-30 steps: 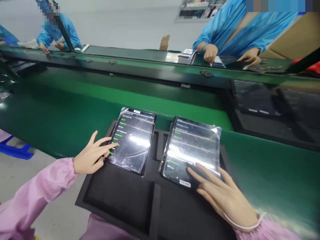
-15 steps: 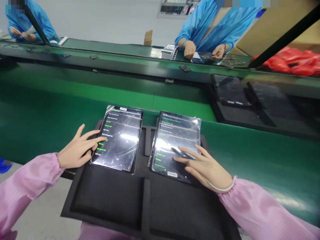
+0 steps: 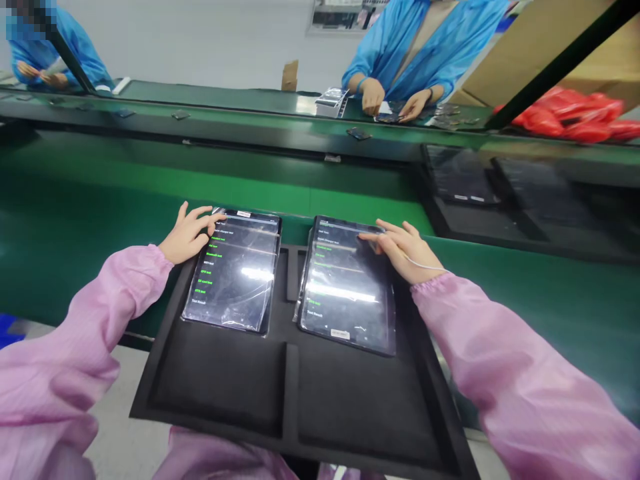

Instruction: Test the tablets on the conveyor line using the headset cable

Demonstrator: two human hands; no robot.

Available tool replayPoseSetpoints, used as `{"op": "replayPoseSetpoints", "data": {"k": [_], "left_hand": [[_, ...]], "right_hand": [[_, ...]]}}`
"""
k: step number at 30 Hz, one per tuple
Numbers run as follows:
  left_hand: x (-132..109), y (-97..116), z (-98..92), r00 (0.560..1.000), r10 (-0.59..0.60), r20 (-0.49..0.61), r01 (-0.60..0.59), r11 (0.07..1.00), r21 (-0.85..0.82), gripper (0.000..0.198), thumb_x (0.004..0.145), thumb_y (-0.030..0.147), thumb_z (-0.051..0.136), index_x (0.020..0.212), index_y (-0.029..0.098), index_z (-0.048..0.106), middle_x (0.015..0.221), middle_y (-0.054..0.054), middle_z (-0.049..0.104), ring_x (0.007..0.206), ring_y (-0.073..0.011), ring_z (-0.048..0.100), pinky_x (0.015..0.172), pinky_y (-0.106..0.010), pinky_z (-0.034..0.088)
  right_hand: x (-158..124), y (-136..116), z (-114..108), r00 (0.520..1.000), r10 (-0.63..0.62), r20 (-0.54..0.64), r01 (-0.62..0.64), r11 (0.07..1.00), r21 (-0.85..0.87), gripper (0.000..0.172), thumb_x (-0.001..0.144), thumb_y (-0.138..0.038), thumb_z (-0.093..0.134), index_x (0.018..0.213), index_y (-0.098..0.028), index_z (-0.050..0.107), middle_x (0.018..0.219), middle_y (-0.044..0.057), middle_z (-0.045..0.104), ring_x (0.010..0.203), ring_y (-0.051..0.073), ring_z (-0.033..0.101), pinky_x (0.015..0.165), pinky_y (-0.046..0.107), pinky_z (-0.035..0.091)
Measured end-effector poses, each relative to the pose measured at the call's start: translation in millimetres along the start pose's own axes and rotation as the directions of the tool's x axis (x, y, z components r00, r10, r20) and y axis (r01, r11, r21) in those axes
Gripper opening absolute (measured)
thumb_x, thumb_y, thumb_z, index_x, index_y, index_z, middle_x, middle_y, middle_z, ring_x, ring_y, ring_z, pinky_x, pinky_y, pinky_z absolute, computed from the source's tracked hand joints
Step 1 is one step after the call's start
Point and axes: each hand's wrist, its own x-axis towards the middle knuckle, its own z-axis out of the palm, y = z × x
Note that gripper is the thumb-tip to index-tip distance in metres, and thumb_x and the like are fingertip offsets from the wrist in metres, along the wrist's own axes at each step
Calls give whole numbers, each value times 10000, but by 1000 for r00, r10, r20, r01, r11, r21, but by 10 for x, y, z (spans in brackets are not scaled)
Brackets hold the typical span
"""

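Note:
Two tablets in clear film lie side by side on a black tray with compartments (image 3: 291, 393). Both screens show a list of test names in white and green. At the upper left edge of the left tablet (image 3: 235, 273), my left hand (image 3: 187, 233) has its fingers stretched out, the index fingertip at the glass. Over the upper part of the right tablet (image 3: 345, 287) reaches my right hand (image 3: 405, 250), its index finger extended to the screen and the others apart. Neither hand grips anything.
Beneath the tray's far side runs a green work surface (image 3: 500, 280). Another black tray (image 3: 510, 227) with film-covered tablets sits at the right. Across a raised ledge, a person in blue (image 3: 400, 53) handles small parts near red bags (image 3: 575, 113); another person (image 3: 65, 47) is at far left.
Both hands have slid upward to the top parts of the screens. The lists have scrolled up, now showing "Test Result" at the bottom. The co-worker's hands across the ledge have come closer together.

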Motion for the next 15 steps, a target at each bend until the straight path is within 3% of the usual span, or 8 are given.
{"op": "replayPoseSetpoints", "data": {"k": [4, 7, 10, 13, 15], "left_hand": [[38, 24, 12, 1000, -30, -9, 30, 999, 26, 519, 779, 199, 330, 1225, 229, 594, 1139, -40, 669, 1415, -281, 372, 1199, -659, 30], [54, 78, 10, 996, -88, -26, 90, 993, 72, 581, 785, 183, 328, 1332, 199, 525, 1117, -56, 682, 1438, -286, 343, 1196, -664, 20], [16, 151, -46, 976, -188, -108, 198, 976, 86, 582, 797, 174, 324, 1354, 169, 491, 1259, -89, 640, 1479, -296, 272, 1193, -667, 25], [-244, 281, -182, 954, -220, -203, 238, 969, 72, 469, 867, 212, 318, 1297, 183, 506, 1470, -100, 497, 1499, -291, 232, 1202, -645, 55], [-602, 446, -263, 959, -201, -200, 219, 973, 76, 402, 930, 289, 340, 1296, 204, 482, 1562, -98, 386, 1503, -295, 224, 1203, -637, 79]], "right_hand": [[-9, -18, 3, 1000, 29, 0, -29, 1000, -10, 499, 944, -540, 261, 667, -261, 568, 967, 61, 742, 1359, 306, 471, 1180, 592, 201], [6, -34, 10, 998, 59, 14, -58, 998, -31, 505, 930, -557, 246, 675, -253, 558, 994, 73, 746, 1378, 319, 445, 1179, 606, 179], [-14, -52, -28, 991, 133, -23, -134, 990, -43, 516, 907, -603, 247, 713, -250, 569, 988, 81, 751, 1374, 337, 445, 1170, 630, 197], [-275, -95, -144, 953, 226, -201, -228, 974, 10, 531, 912, -632, 261, 715, -258, 582, 1021, 88, 755, 1333, 336, 494, 1167, 610, 256], [-655, -131, -206, 926, 235, -297, -232, 972, 47, 468, 957, -570, 305, 747, -281, 607, 1122, 69, 738, 1347, 296, 480, 1172, 537, 310]]}}
